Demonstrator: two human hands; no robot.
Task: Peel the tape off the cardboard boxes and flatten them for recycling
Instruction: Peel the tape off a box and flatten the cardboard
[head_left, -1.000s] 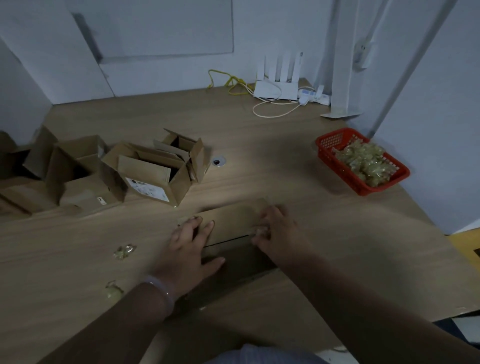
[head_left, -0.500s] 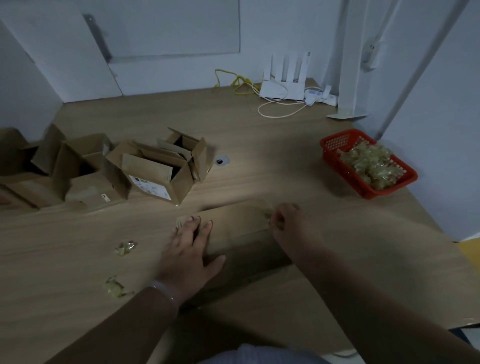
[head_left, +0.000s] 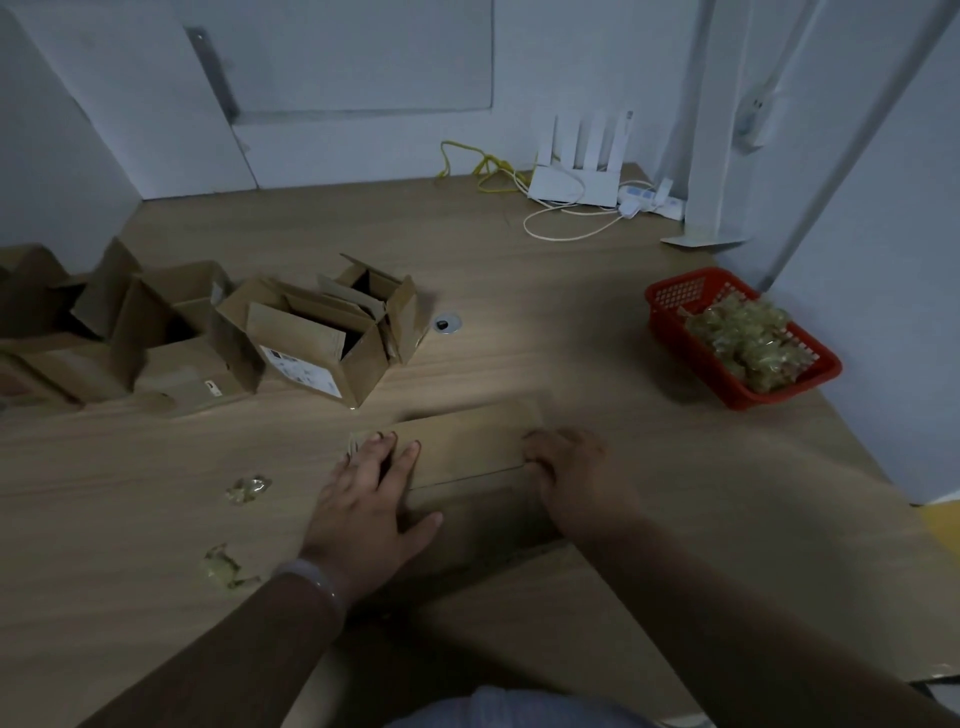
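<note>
While both grips sit on it, the flattened cardboard box lies on the table close to the near edge, about midway along it. Its long axis runs left to right, with the right end turned slightly toward the far edge. A pale flap faces the far edge, and a darker, shadowed panel reaches back toward the person.

The left grip lies flat on the box's left end. Its fingers are straight and spread, with the fingertips at the far-left corner of the flap and the thumb stretched rightward across the darker panel. It presses down and holds nothing. A pale bracelet circles that wrist.

The right grip rests on the box's right end, knuckles up and fingers bent down at the flap's edge. Blur hides the fingertips, so I cannot tell whether it pinches anything.

One tape wad lies on the table left of the left grip, and a second tape wad lies closer to the near edge. Both are well apart from the box. Open cardboard boxes crowd along the left edge with their flaps up, one bearing a white label. A round cable hole sits just right of them.

Near the right edge, a red basket holds a heap of crumpled tape. Along the far edge stand a white router, a yellow cable and a white power strip.
</note>
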